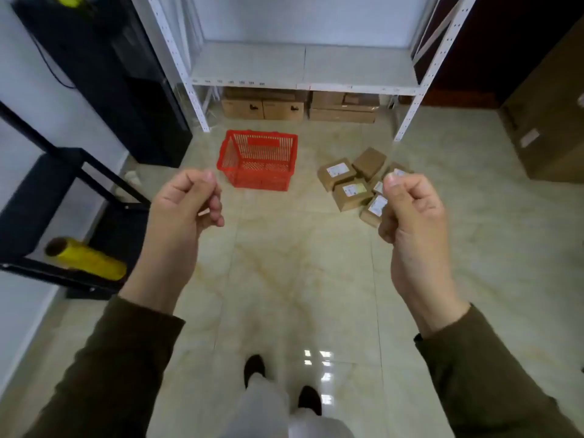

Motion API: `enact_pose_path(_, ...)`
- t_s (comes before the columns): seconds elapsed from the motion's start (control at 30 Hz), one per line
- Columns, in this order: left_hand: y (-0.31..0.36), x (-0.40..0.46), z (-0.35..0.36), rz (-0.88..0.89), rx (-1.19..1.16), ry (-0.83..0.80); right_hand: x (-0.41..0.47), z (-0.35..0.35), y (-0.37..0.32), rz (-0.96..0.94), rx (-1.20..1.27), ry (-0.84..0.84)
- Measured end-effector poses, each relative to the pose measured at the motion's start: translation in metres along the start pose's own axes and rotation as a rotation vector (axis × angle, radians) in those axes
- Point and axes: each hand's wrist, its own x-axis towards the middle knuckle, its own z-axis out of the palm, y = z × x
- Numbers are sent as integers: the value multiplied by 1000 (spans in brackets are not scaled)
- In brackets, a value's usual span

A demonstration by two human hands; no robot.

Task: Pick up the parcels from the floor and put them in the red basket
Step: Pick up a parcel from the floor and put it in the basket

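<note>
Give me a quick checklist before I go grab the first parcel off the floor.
1. Hands free: ok. The left hand and right hand are loosely curled and hold nothing.
2. Parcels located: ok. The parcels lie clustered on the floor, to the right of the basket.
3. Basket ready: ok. The red basket stands upright and looks empty.
4. Path clear: ok. Bare floor tiles lie between the feet and the parcels.
5. Parcel count: cannot tell. The right hand hides part of the pile.
6. Parcel weight: cannot tell.
</note>
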Motion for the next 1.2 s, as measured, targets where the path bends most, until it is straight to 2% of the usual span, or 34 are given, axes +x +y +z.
enact_pose_path(0.1, -25, 30, -12, -127, 83, 54, 24, 12, 32, 115, -110, 23)
enact_pose_path(0.2, -50, 66, -24, -226, 106, 41, 48, 29, 63, 225, -124, 44)
enact_pose_path(0.43, -86, 160, -41, -380, 107, 20, 103, 73, 116, 358, -170, 124)
enact_pose_path(0.63, -118, 240, -35, -514, 162, 5, 161, 83, 153, 456, -231, 217)
enact_pose_path(0.93, -141, 374, -1, -598, 168, 58, 301, 101, 186, 571, -212, 261)
enact_pose_path(1.2, -150, 487, 3, -589, 156, 19, 409, 144, 218, 627, -227, 261)
